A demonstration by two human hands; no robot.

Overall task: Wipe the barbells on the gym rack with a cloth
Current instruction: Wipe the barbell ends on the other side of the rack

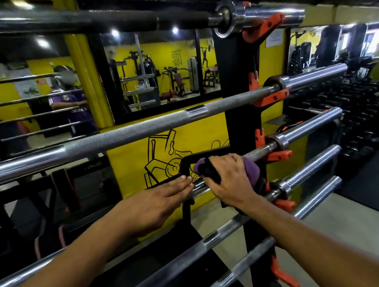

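1. Purple cloth [248, 168] is gripped by right hand [230, 178], fingers curled round it, on 3rd barbell [304, 131] near rack upright [241, 114].
2. Left hand [157, 201] is laid flat w/ fingers straight, tips touching same bar.

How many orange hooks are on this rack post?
5 orange hooks down the black post: one under the foam-gripped top barbell, one under the knurled barbell, one right of the purple cloth, one below it, one at the bottom. The right forearm may hide another.
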